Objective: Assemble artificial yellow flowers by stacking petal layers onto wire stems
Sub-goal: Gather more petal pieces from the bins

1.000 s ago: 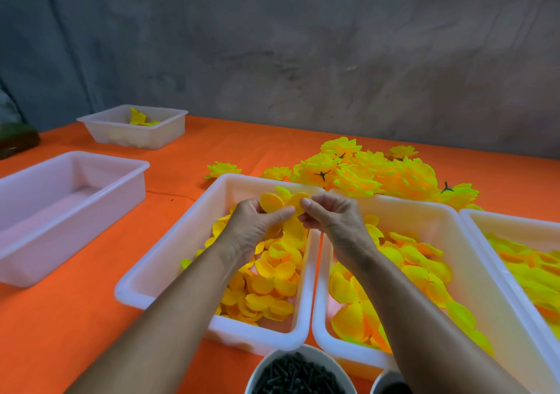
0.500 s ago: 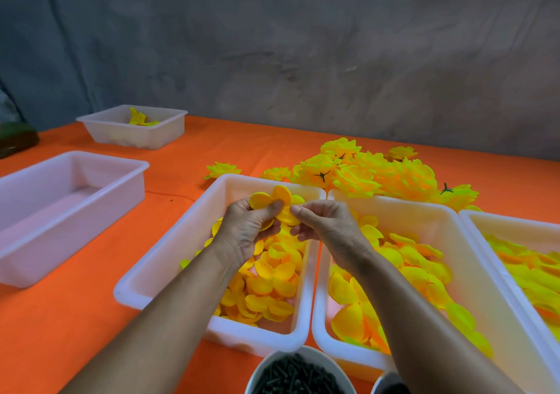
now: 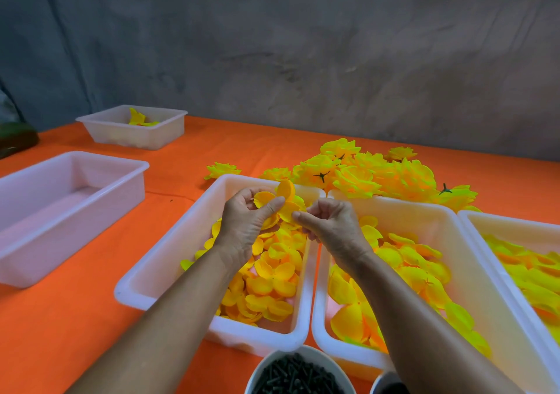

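My left hand [image 3: 247, 219] grips a small yellow-orange petal layer [image 3: 285, 195] above the middle white tray [image 3: 169, 251], which is full of small petal layers. My right hand [image 3: 328, 224] pinches the right edge of the same layer with thumb and forefinger. No stem shows between the fingers. A second tray [image 3: 485, 275] to the right holds larger yellow petal layers. Finished yellow flowers [image 3: 372, 177] lie heaped on the orange table behind the trays. A white bowl [image 3: 257, 369] of dark green stem pieces sits at the bottom edge.
A third tray [image 3: 472, 221] of petals is cut off at the right. An empty white tray [image 3: 91, 199] stands to the left, and a smaller tray [image 3: 160, 137] with a few yellow pieces sits at the back left. Another bowl rim [image 3: 378, 381] shows beside the stem bowl.
Both hands have lifted the petal layer slightly and turned it; the left thumb has shifted over it and the right fingers have closed on its right edge.
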`<state>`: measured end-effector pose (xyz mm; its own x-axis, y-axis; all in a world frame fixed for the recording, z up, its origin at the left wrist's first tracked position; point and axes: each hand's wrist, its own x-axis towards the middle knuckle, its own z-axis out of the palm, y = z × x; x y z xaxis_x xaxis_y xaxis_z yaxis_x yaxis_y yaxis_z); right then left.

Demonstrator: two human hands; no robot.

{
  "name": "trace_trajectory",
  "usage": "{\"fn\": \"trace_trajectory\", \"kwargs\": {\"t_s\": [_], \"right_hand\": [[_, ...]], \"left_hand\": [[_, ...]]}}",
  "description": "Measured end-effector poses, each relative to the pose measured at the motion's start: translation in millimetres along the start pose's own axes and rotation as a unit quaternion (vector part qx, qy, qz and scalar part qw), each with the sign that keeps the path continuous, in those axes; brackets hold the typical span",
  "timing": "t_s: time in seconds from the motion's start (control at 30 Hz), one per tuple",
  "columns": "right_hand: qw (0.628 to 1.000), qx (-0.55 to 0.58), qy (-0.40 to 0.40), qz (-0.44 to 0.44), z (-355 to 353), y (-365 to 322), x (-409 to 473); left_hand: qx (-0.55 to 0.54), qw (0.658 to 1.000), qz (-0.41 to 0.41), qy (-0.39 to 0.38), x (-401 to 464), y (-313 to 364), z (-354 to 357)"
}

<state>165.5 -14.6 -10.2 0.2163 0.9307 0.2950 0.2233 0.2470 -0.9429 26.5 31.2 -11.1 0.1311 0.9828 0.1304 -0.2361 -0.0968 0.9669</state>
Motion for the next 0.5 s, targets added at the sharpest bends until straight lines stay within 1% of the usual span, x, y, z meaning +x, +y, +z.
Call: {"fn": "trace_trajectory", "kwargs": {"t_s": [0.1,0.17,0.23,0.4,0.5], "right_hand": [[1.000,0.011,-0.001,-0.001,-0.3,1.1,0.3],[1.000,0.012,-0.002,-0.003,-0.2,1.2,-0.1],[1.000,0.020,-0.001,-0.006,0.2,0.2,-0.5],[0.996,0.090,-0.002,0.010,-0.5,-1.8,-0.3],[0.991,0.128,-0.006,0.028,-1.4,-3.7,-0.3]], "left_hand": [[0.058,0.994,0.091,-0.006,-1.9,0.2,0.6],[0.067,0.991,0.109,-0.031,-3.8,0.5,1.1],[0.055,0.993,0.098,-0.047,-4.3,0.3,0.9],[0.035,0.996,0.060,-0.054,-3.1,0.5,2.8],[0.054,0.994,0.047,-0.088,-5.1,0.2,3.3]]}}
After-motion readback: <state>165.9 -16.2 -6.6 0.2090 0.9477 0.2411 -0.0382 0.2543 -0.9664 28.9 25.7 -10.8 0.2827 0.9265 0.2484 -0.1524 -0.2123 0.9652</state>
